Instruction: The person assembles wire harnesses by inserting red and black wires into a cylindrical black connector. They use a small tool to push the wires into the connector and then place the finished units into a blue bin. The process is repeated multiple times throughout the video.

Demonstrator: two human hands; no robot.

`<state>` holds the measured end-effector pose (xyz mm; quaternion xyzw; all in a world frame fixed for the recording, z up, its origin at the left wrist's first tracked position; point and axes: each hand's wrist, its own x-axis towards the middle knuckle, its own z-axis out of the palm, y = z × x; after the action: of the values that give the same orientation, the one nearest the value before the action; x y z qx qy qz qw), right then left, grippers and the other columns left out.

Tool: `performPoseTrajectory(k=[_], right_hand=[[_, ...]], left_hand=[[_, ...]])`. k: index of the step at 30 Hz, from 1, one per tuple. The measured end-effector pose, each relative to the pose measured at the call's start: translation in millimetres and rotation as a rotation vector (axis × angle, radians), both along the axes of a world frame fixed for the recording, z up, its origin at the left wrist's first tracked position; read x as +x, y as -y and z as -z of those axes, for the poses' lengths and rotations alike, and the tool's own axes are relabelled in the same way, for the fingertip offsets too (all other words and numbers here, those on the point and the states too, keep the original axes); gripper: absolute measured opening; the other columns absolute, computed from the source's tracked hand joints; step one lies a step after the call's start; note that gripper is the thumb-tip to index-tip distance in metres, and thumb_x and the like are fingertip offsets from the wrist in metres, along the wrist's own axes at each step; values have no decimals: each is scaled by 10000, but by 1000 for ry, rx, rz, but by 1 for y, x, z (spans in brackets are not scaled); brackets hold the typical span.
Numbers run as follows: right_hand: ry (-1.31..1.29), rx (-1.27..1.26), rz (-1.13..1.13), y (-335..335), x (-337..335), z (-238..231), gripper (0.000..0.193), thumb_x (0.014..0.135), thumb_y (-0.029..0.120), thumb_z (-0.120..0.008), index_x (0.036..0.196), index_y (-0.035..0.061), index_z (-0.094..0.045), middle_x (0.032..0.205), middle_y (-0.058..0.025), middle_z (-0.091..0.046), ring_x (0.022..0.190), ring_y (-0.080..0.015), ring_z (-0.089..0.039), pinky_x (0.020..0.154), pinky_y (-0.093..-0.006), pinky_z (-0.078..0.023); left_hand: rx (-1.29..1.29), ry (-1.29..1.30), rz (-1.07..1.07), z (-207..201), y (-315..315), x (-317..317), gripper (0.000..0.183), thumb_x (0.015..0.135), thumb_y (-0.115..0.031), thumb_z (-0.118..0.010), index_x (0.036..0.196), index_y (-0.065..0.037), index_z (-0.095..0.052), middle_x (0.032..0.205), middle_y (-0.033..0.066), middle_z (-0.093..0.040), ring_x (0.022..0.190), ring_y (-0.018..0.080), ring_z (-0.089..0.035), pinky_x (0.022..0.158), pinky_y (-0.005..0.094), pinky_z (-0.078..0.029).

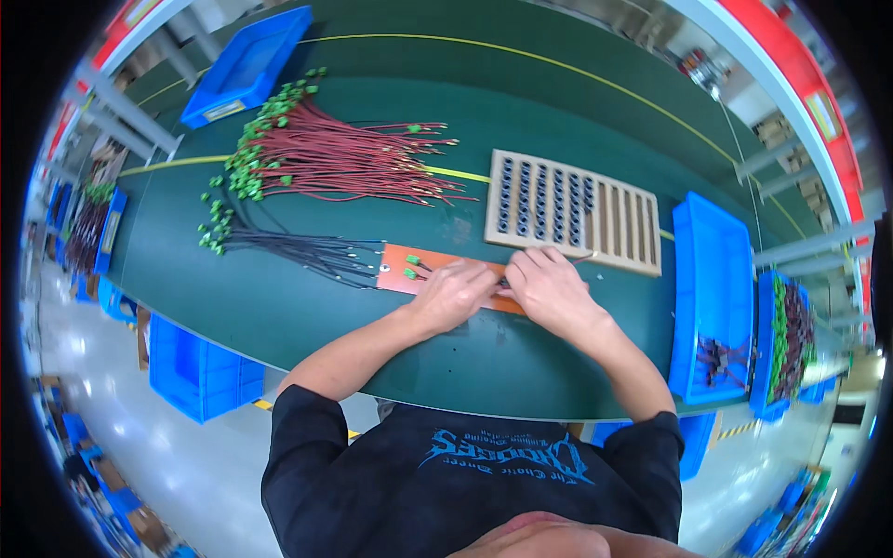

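Note:
Both hands meet over an orange board [393,258] lying on the green table. My left hand [456,293] is closed, its fingertips pinching near a small dark piece [503,283] between the hands. From the other side my right hand [547,288] closes on the same spot, and the fingers hide most of what is held. A thin wire end [584,259] pokes out past the right hand. Two green connectors [410,267] with short dark leads rest on the board beside my left hand. Black wires with green connectors [298,253] lie left of the board.
Red wires with green connectors [344,153] are heaped at the far left. Beyond my right hand stands a wooden rack [623,223] part-filled with rows of black cylinders [542,203]. Blue trays [712,270] stand at right and far left [249,65]; a blue bin [200,367] sits below the table.

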<state>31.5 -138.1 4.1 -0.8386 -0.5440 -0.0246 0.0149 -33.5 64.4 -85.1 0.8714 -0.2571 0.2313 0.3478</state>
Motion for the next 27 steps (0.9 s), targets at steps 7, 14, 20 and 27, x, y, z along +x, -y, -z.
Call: performPoseTrajectory(k=[7,14,20,27], right_hand=[[-48,-102,-157,-6,-2,-4,335,1002,354,-612,861,53,-567,712,-115,-654,638,-272,-687,530,-407,-543],[-54,-33,-212,7,0,3,336,972,356,-668,845,72,-541,673,-97,-643,603,-271,-671,495,-419,-522],[104,160,-134,21,27,-10,235,891,309,-729,909,102,-619,750,-15,-569,723,-209,-619,639,-376,-475],[473,310,-234,17,17,-46,159,855,235,-692,932,100,-661,870,-25,-586,886,-193,-607,863,-390,-485]], left_hand=[[83,60,95,6,-8,-6,139,826,-85,-701,872,-35,-580,787,110,-620,718,311,-658,645,419,-511],[6,8,88,6,-10,2,96,835,-101,-678,896,-60,-616,764,103,-635,735,324,-671,671,441,-521],[-102,-313,63,-25,-10,0,335,904,-257,-764,1145,-43,-670,912,134,-700,820,345,-688,753,456,-550],[-512,-886,231,-101,-7,13,496,979,-97,-707,1441,13,-565,1230,163,-732,1018,176,-730,869,319,-587]])
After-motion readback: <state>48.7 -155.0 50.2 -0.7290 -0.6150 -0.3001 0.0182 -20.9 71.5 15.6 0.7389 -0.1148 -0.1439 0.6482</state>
